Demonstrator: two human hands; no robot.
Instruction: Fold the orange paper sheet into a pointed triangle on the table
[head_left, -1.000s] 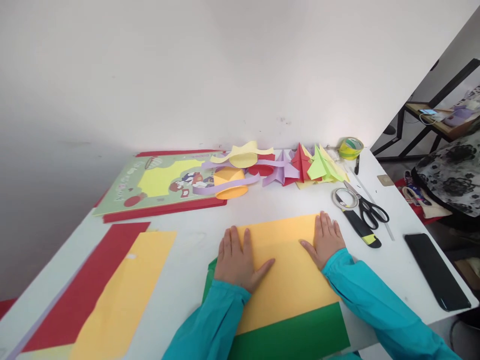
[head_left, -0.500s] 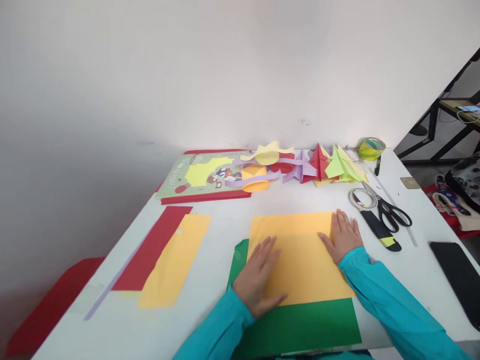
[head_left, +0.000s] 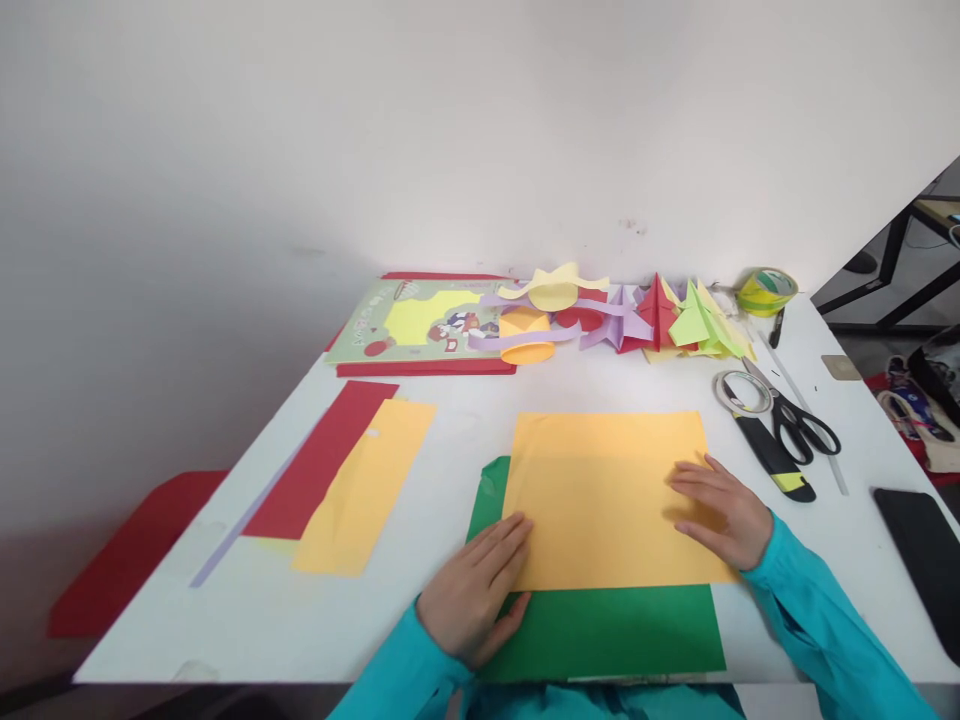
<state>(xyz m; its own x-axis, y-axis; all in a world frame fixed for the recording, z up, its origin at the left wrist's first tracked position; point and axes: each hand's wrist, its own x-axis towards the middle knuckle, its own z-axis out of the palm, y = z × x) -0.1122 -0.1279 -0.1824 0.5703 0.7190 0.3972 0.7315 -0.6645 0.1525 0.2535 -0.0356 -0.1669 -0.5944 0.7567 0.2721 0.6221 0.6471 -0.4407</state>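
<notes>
An orange paper sheet lies on a green paper sheet on the white table. My left hand rests flat at the orange sheet's near left corner, fingers together and stretched out. My right hand lies on the sheet's right side, fingers extended and pointing left. Neither hand holds anything. Both arms wear teal sleeves.
Red paper and an orange strip lie at left. A picture book and several folded paper crafts line the back. Scissors, a utility knife, tape rolls and a black phone sit at right.
Both hands slid back toward me across the orange sheet, the left to its near left corner, the right turning to point left. The camera view shifted left.
</notes>
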